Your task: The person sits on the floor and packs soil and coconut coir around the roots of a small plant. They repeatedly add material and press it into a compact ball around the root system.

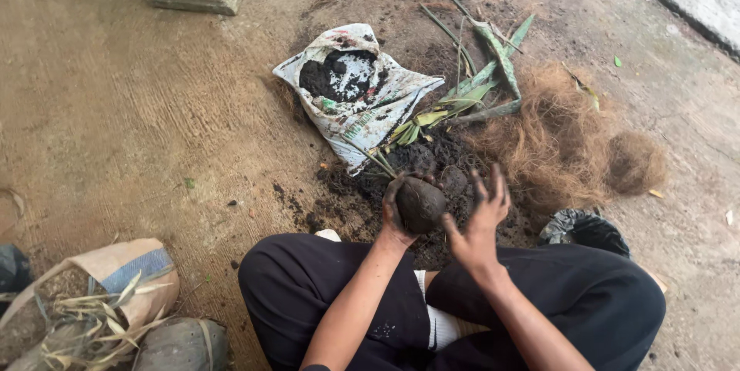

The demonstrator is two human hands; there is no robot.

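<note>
Soil-caked hands meet low in the middle of the frame, above the person's crossed legs in black trousers (324, 294). Left hand (395, 213) has its grip closed round a dark ball of soil (420, 204), from which a thin stalk rises up and left. Right hand (482, 221) stands just beside the ball with fingers (496, 186) spread wide, holding nothing. Behind them lies a heap of loose soil (432, 159), a torn white sack (354, 86) holding more soil, long green leaves (478, 94), and brown fibre (555, 140) at centre right. A black bag (583, 230) sits beside the right knee; a tan sack of dry leaves (108, 294) occupies the lower left.
</note>
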